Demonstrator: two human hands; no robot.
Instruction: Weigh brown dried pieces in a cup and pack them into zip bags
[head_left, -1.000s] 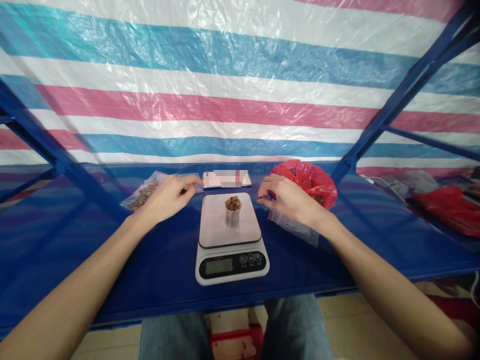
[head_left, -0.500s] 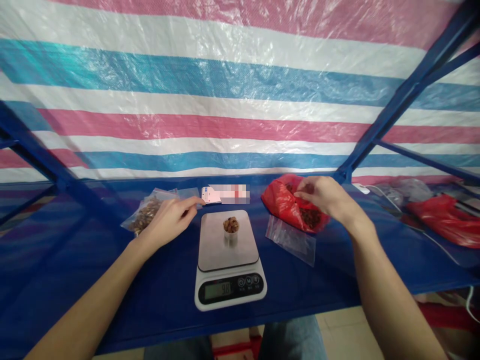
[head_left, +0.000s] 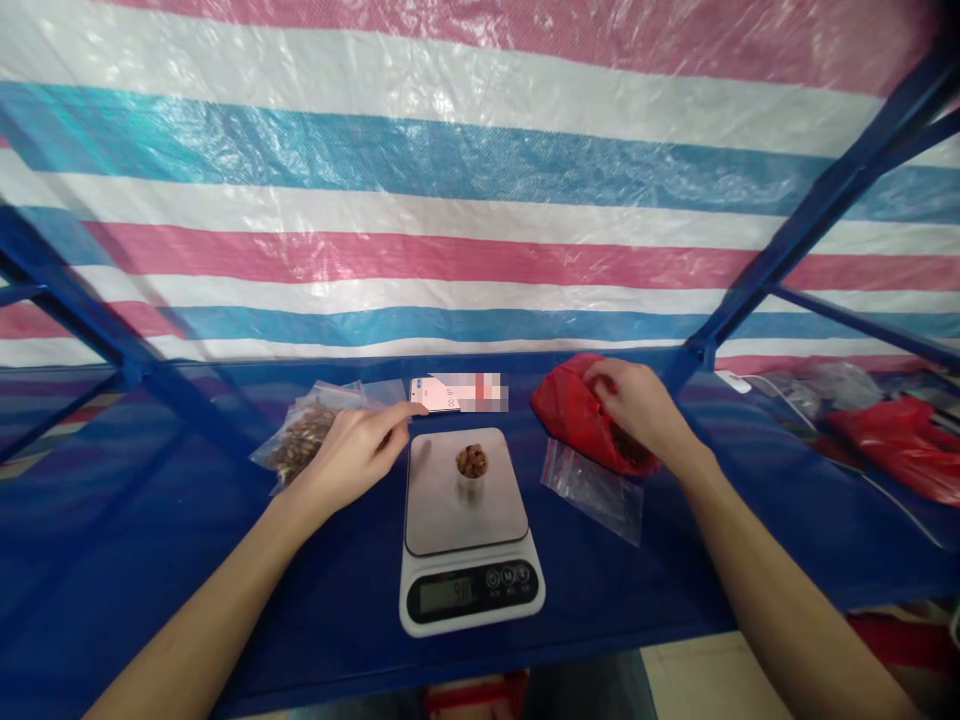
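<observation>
My right hand (head_left: 637, 405) has its fingers closed on the rim of a red plastic bag (head_left: 566, 400), where dark brown pieces show at the mouth. The fingertips are partly hidden by the bag. My left hand (head_left: 367, 440) holds nothing; its index finger reaches to the near edge of a phone (head_left: 435, 396), the other fingers bent. Between the hands stands a white kitchen scale (head_left: 472, 590) with a steel plate. On the plate sits a small clear cup (head_left: 472, 483) heaped with brown pieces (head_left: 472, 461). The lit display's digits are hard to read.
Beside my left hand lies a clear bag of brown pieces (head_left: 300, 440). A flat zip bag (head_left: 596, 490) lies right of the scale. Further right are another red bag (head_left: 904, 450) and a white cable (head_left: 892, 495). Blue frame bars (head_left: 810, 220) flank the blue table.
My right hand has shifted slightly at the red bag, whose rim now covers more of the contents. The left hand stays by the phone. The whole view has moved a little.
</observation>
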